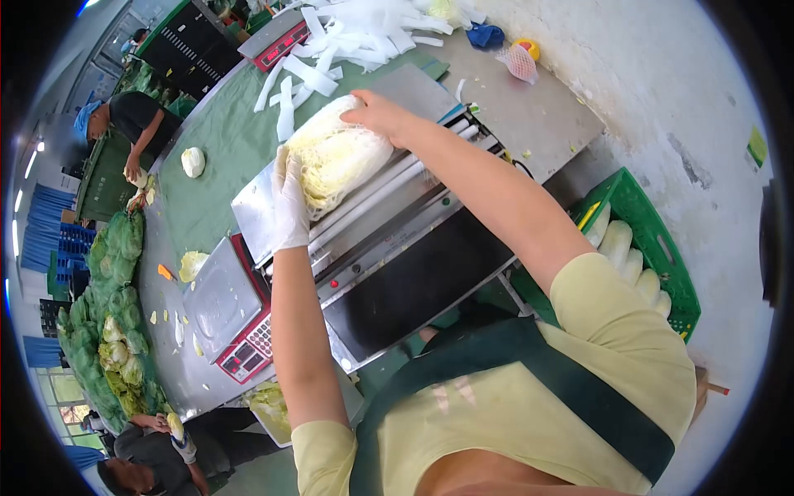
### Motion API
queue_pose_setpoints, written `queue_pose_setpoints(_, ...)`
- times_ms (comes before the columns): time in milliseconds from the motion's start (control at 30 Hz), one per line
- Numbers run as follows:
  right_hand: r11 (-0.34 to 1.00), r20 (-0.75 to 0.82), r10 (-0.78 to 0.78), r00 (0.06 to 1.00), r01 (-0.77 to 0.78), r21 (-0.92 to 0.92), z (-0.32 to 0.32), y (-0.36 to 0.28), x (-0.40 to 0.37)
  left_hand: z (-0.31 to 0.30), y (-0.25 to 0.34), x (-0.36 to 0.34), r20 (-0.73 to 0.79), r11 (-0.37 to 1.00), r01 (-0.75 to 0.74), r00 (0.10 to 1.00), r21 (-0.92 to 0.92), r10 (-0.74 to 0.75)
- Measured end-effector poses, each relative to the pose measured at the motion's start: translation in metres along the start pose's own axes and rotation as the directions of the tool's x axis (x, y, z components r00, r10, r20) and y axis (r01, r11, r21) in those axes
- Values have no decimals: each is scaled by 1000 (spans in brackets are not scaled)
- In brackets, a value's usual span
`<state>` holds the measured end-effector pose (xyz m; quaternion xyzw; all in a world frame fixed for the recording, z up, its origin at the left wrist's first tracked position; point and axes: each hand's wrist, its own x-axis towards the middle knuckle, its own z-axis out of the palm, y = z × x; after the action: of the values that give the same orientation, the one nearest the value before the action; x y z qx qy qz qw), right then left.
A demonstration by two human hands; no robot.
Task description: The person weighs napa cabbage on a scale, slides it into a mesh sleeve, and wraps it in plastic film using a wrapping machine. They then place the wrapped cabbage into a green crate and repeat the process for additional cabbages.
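A napa cabbage (343, 157), pale with a yellow leafy end and a glossy, film-like covering, lies across the metal top of a wrapping machine (389, 264) with rollers. My left hand (288, 198), in a white glove, grips its near-left, leafy end. Bare, my right hand (376, 116) is curled over the far-right end, fingers on the cabbage. The undersides of the cabbage and some fingertips are hidden. Beside my left forearm stands a red-framed digital scale (227, 302) with a steel pan.
White foam strips (364, 37) heap near a second scale (281, 41). One cabbage (193, 162) sits on green cloth. A green crate (662, 273) holds several cabbages at right. Netted cabbages (107, 306) line the left edge. Two co-workers (136, 120) handle cabbages there.
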<state>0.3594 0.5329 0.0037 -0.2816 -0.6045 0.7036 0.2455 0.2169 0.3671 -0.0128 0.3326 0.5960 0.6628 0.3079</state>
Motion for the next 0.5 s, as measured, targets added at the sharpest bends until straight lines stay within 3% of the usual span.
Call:
queue_pose_setpoints(33,999,-9,-14,1000,14,-43,-3,4,6,3,0,-1,-20,999,-19,1000,41,19)
queue_pose_setpoints(67,985,-29,-52,998,46,-165,-2,4,9,4,10,-6,-24,973,-7,1000,233,13)
queue_pose_setpoints(133,915,-79,-116,990,75,-397,-4,3,4,8,48,-21,-11,812,22,1000,584,-20)
queue_pose_setpoints(167,908,-57,-111,992,78,-413,-15,-6,-2,7,55,-22,6,686,19,999,727,-34)
queue_pose_setpoints(233,894,-12,-94,995,79,-440,-39,-23,-16,-33,32,-6,12,898,73,996,434,-86)
queue_pose_setpoints(300,750,-154,-290,945,124,-650,-79,-28,-44,-27,71,-49,-86,778,-172,957,605,278)
queue_pose_setpoints(333,641,-179,-361,915,104,-760,-92,-42,-75,-41,70,-67,-113,748,-123,960,652,256)
queue_pose_setpoints(400,387,-247,-238,939,-141,-911,-107,-38,-111,-79,73,-99,-186,661,-5,958,751,218)
queue_pose_setpoints(433,339,-231,-299,926,-123,-933,-106,-25,-123,-89,61,-110,-103,521,-91,938,848,332)
queue_pose_setpoints(500,260,-204,-332,921,-119,-958,-90,-4,-133,-76,55,-133,-214,440,132,967,888,142)
